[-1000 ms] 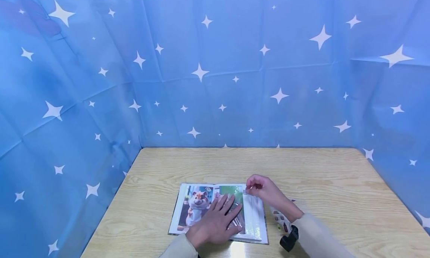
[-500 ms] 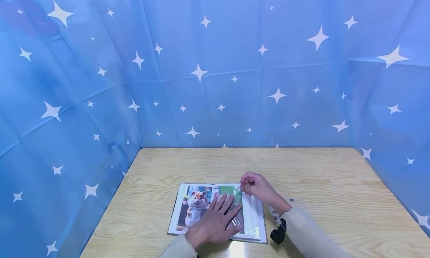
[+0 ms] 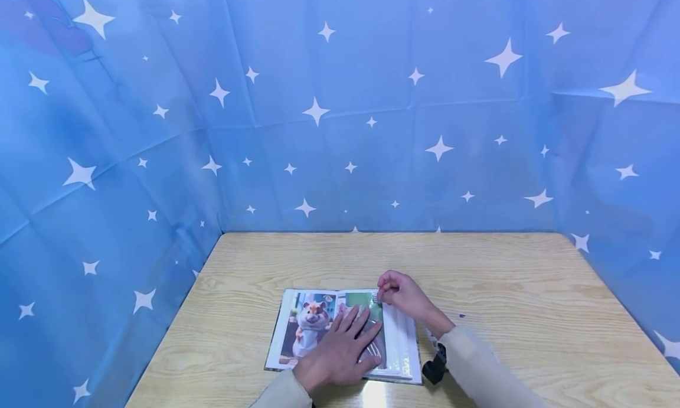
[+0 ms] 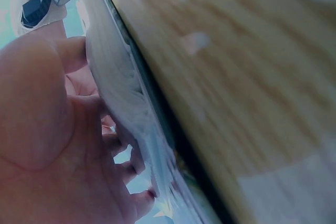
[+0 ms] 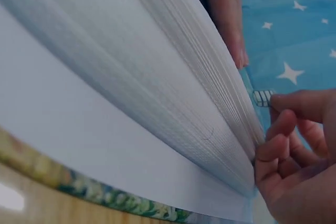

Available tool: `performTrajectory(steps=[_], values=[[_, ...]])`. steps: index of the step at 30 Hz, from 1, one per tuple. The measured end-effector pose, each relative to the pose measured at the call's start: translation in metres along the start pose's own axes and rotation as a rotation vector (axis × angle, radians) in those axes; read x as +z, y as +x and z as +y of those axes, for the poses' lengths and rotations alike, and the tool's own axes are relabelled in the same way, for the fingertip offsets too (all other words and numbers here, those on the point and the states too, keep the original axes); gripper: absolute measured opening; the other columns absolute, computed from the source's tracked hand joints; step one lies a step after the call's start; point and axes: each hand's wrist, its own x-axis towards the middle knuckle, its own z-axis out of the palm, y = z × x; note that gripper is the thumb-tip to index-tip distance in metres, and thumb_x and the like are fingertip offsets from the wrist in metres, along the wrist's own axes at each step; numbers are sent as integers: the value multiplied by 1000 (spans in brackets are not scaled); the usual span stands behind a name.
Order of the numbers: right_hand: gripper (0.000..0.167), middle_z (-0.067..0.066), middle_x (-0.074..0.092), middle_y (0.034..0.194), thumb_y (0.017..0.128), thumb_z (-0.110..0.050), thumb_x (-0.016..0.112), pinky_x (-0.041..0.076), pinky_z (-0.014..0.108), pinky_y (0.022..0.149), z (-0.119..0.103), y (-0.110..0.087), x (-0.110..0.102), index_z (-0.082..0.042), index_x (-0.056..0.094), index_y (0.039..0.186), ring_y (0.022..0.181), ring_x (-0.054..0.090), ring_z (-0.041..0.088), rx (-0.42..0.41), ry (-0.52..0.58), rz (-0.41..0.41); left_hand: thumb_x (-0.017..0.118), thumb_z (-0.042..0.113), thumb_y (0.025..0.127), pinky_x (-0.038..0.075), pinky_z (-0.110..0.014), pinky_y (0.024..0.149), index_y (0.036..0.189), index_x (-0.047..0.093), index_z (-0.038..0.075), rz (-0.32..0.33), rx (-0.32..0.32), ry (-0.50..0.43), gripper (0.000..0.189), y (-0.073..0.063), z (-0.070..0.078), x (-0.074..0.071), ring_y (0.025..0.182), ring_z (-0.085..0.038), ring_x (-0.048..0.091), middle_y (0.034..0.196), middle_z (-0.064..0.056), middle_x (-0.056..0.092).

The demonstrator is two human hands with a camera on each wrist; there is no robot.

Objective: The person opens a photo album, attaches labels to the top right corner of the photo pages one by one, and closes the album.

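An open photo album [image 3: 404, 343] lies on the table in the head view, with a hamster picture [image 3: 312, 325] on its left page. My left hand [image 3: 340, 352] rests with spread fingers on the right-page picture, which shows green at the top and is partly covered. At the upper right of that picture, my right hand [image 3: 406, 296] pinches a small striped sticker [image 5: 262, 98] between thumb and forefinger. The right wrist view shows the sticker close beside the page edges [image 5: 210, 77], and its other fingers curl against the album's side.
The wooden table [image 3: 255, 260] extends behind and to both sides of the album. A printed sheet lies right of the album, mostly hidden under the right wrist. Near the right forearm is a small dark piece [image 3: 462, 315]. Blue star-patterned curtains [image 3: 372, 178] stand around the table.
My right hand has moved left with the sticker, from the right page's blank margin to the picture's upper right corner, and slowed. The left hand stays in place.
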Motion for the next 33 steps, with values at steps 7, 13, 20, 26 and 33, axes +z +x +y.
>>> performTrajectory(steps=[7,13,20,26,33], values=[[20,17,68,87,83,10,58,50,24,61,-3,-2,2,8,56,103,73,60,18,42,-10,29,30,58,102,21,-52,121,157,30,25,18,7,35,64,-1,1,-1,151,-31,20,164,-9,24],[20,15,66,87,85,8,59,49,23,59,-4,0,5,7,56,104,71,59,18,90,0,56,30,58,102,22,-52,120,157,30,26,29,9,42,64,0,1,-1,150,-31,21,163,-9,25],[16,6,65,83,85,7,61,49,23,58,3,5,7,2,59,100,68,58,16,122,-16,89,30,58,102,21,-52,120,157,29,26,17,9,15,64,0,1,-2,151,-31,19,164,-8,23],[15,9,65,84,85,9,60,49,23,56,7,6,7,1,58,98,67,58,16,98,-27,84,31,58,102,22,-51,120,157,30,26,30,8,37,64,1,1,-2,150,-30,21,163,-8,25],[14,12,65,86,86,8,61,49,23,55,12,8,7,0,59,97,66,57,14,65,-44,51,31,58,102,22,-52,120,157,31,25,33,3,45,64,-1,1,-2,150,-31,22,163,-9,25]])
